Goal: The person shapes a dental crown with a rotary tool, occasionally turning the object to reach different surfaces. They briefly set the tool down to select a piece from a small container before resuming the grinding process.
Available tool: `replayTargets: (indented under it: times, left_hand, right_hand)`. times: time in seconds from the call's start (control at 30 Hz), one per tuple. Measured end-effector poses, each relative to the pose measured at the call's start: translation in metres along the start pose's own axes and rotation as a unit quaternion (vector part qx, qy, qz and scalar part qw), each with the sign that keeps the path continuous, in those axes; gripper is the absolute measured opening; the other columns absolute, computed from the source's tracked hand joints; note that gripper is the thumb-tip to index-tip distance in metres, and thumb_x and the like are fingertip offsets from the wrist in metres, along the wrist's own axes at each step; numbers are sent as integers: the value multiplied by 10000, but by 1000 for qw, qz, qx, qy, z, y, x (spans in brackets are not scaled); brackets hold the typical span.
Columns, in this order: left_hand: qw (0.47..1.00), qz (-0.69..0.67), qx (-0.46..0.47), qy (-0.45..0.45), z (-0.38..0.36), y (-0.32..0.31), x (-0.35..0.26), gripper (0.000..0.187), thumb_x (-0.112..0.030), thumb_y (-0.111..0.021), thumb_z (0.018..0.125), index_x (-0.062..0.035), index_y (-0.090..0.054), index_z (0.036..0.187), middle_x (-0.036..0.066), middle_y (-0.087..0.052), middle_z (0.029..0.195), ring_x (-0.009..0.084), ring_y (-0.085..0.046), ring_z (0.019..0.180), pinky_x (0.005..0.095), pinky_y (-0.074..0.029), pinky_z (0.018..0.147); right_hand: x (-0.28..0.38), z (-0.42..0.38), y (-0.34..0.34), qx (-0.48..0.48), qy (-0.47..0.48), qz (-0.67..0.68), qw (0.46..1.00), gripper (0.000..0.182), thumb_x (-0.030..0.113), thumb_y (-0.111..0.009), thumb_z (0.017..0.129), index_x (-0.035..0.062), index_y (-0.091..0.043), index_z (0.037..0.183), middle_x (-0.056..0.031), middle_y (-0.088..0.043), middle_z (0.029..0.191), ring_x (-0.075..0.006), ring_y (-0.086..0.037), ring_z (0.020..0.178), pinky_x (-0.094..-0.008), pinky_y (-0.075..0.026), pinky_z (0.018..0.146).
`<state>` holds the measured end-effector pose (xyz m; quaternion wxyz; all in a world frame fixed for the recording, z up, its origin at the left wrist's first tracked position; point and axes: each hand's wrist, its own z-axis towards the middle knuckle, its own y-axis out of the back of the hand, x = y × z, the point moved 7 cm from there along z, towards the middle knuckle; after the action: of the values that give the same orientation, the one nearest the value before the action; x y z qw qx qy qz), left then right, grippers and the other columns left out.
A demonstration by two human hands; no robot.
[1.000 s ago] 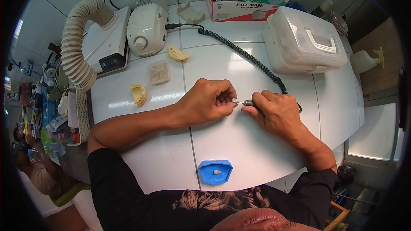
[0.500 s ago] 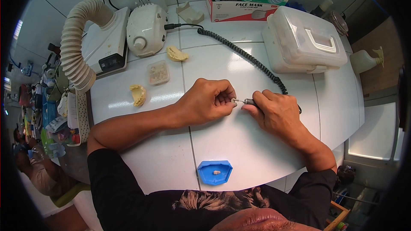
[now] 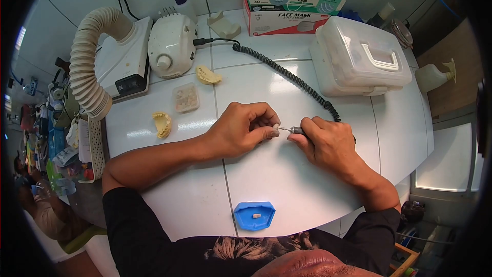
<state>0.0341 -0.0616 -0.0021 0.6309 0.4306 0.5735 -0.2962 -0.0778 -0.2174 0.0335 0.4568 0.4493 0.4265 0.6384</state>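
Between thumb and fingertips, my left hand (image 3: 243, 129) pinches a small pale tooth-like piece (image 3: 276, 126). My right hand (image 3: 328, 143) is wrapped round a dark rotary handpiece (image 3: 296, 130), whose thin metal bit points left and reaches the piece; whether they touch is too small to tell. A coiled black cord (image 3: 287, 74) runs from the handpiece's side up to a white control unit (image 3: 172, 46). Nearer my body, a blue tray (image 3: 254, 225) holds another small pale piece (image 3: 257, 216).
Yellowish dental casts (image 3: 208, 75) (image 3: 162, 124) and a small clear box (image 3: 185, 97) lie left of centre. A ribbed hose (image 3: 84, 56) arches at the left. A lidded case (image 3: 361, 59) and mask boxes (image 3: 287, 23) stand at the back. Another person (image 3: 51, 210) is at far left.
The whole view has shifted, with the table items slightly lower in the frame. My left thumb and fingertips have changed their hold on the small piece, and the handpiece bit still points at it.
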Motion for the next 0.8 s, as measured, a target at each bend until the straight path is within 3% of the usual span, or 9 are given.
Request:
replayTargets:
  times: [0.33,0.8]
  left_hand:
    - [999,35,7,-1,-1,1,-7,107,4,-734,1033,54,-703,1122,93,-793,960,101,-748,912,264,-599,798]
    - [997,69,0,-32,-1,-1,-5,87,0,-741,1023,38,-706,1092,98,-797,938,120,-768,881,268,-603,776]
  right_hand:
    - [3,0,0,-7,5,-9,1000,444,492,-761,1020,98,-642,854,-55,-624,669,-263,-660,542,-415,-509,475]
    - [2,-1,-2,-1,9,1,1000,452,500,-757,1019,96,-634,857,-60,-633,678,-272,-661,542,-427,-504,469]
